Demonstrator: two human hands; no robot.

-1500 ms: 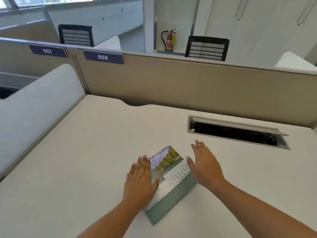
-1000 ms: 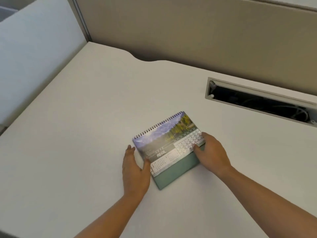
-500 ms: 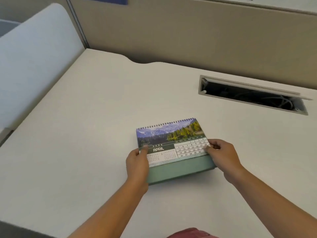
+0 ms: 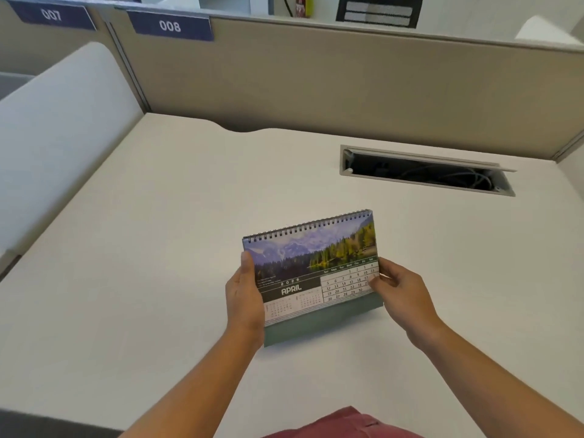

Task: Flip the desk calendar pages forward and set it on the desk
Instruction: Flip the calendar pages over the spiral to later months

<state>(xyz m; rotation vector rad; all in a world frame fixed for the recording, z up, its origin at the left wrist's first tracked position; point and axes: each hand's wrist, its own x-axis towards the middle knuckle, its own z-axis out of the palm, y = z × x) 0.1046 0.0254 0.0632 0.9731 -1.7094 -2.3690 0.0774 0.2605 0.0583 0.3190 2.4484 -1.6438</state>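
Observation:
A spiral-bound desk calendar [image 4: 311, 267] with a green base shows an April page with a mountain lake photo. It is tilted up toward me above the white desk [image 4: 158, 248], near the desk's middle front. My left hand [image 4: 245, 298] grips its left edge, thumb on the page. My right hand [image 4: 399, 295] holds its right edge, fingertips on the date grid. Whether the calendar's base touches the desk I cannot tell.
An open cable tray slot [image 4: 426, 170] with wires is set into the desk at the back right. A beige partition [image 4: 347, 83] with labels 007 and 008 runs behind. A white side panel [image 4: 57, 128] rises on the left.
The calendar lay flat and skewed on the desk; both hands took its side edges, squared it and raised it toward me. The head camera has tilted up.

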